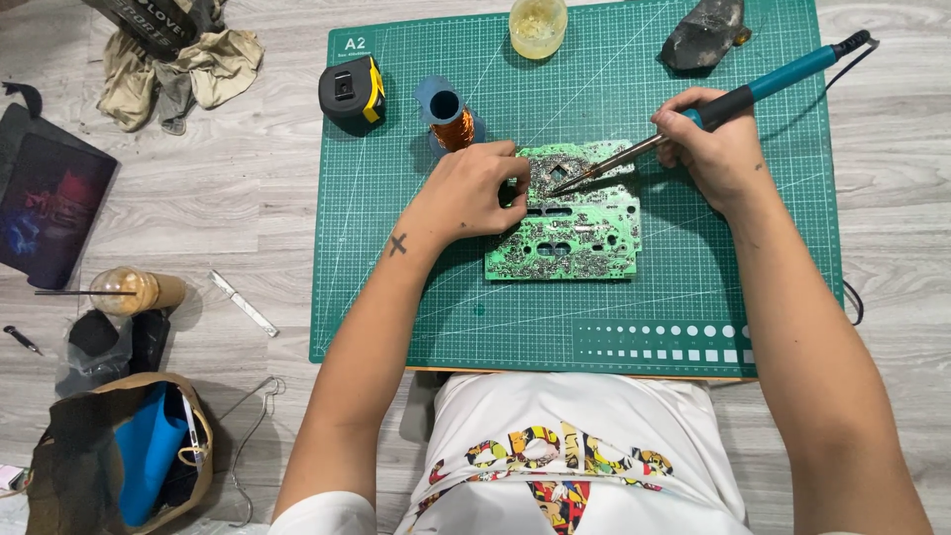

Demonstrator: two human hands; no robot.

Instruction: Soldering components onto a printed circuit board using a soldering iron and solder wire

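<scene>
1. Circuit board (580, 233), green and thick with silvery solder, lies flat near the middle of the green cutting mat (693, 297), right between the two hands.
2. Left hand (471, 190) comes in from the left and rests on the board's upper left corner, fingers curled and pinching down at the edge; whether anything small sits between the fingertips, I cannot tell.
3. Right hand (715, 149) sits just off the board's upper right corner, clenched around a soldering iron (693, 124) with a teal handle, held like a pen.
4. Iron's metal tip slants down and left, touching the board's upper part close by the left fingertips.
5. Iron's black cord runs off the mat's top right corner.
6. Just above the left hand stands a spool of copper wire (448, 117), close to the board's top left.
7. Further up the mat: a black and yellow tape measure (350, 91) at left, a small yellowish jar (538, 26) at the top centre, a dark lump (705, 35) at the top right.
8. Off the mat on the grey floor at left: crumpled cloth (183, 69), an iced drink cup (129, 290), a brown bag (119, 456).
</scene>
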